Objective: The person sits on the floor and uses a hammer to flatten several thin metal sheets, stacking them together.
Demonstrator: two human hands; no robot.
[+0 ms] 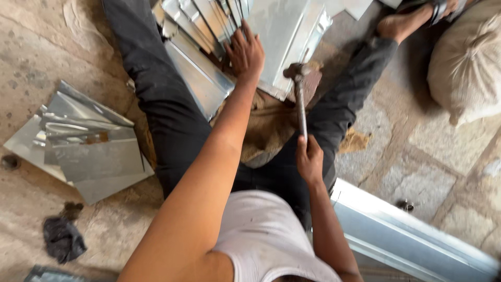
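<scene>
Grey metal, black trousers, tan stone
Your left hand (245,52) lies on silvery-grey sheet-metal pieces (282,31); your right hand (309,159) grips a hammer (299,89) with a dull grey handle and rusty brown head, over black trousers (167,109), a white ribbed vest (266,235), brown burlap (271,125) and a mottled tan stone floor (433,156)

Metal sheets (271,31) ahead between legs; sheet pile (83,146) left on floor; sack (467,57) far right.
</scene>
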